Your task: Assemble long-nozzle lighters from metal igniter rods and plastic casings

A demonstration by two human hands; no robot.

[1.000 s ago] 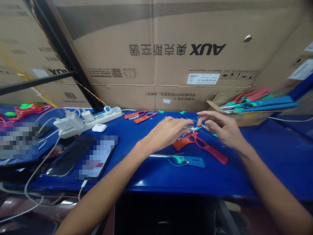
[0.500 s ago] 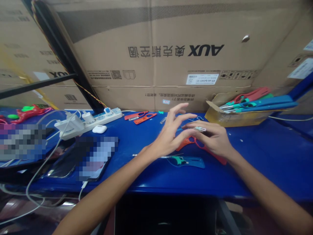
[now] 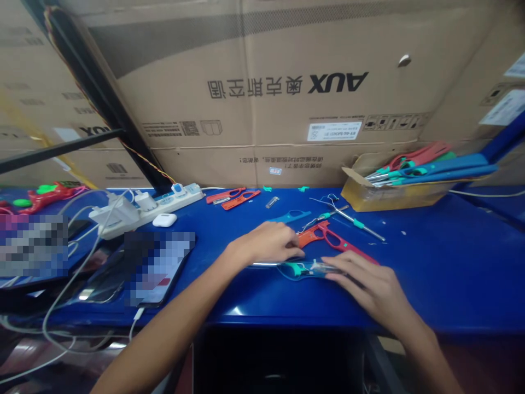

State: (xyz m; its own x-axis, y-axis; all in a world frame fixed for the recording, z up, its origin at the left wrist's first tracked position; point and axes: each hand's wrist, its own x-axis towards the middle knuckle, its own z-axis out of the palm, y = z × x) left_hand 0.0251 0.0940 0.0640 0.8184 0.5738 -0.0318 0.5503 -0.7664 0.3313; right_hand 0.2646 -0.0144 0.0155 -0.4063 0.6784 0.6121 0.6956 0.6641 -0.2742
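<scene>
A blue handle shell [image 3: 292,275] of a long-nosed lighter lies near the table's front edge, with a green trigger [image 3: 296,268] and a metal tube [image 3: 266,265] in it. My right hand [image 3: 365,279] pinches a small clear lighter tank [image 3: 322,266] at the shell's right part; the fingers partly hide it. My left hand [image 3: 273,242] is curled over the tube end of the shell, its fingertips bent downward; whatever they grip is hidden. Just beyond are an orange shell [image 3: 314,234], a red shell [image 3: 353,248] and another blue shell [image 3: 291,215].
A cardboard box [image 3: 394,198] full of lighter parts stands back right. Near it lies a metal tube with green pieces [image 3: 353,220]. Orange shells [image 3: 241,200] and a clear tank [image 3: 272,202] lie at the back. Left are a power strip [image 3: 164,208], earbud case [image 3: 164,220] and phones [image 3: 164,273].
Both hands have come down toward the front blue shell. The right hand has brought the clear tank to it. My left hand's fingers, spread before, are now curled.
</scene>
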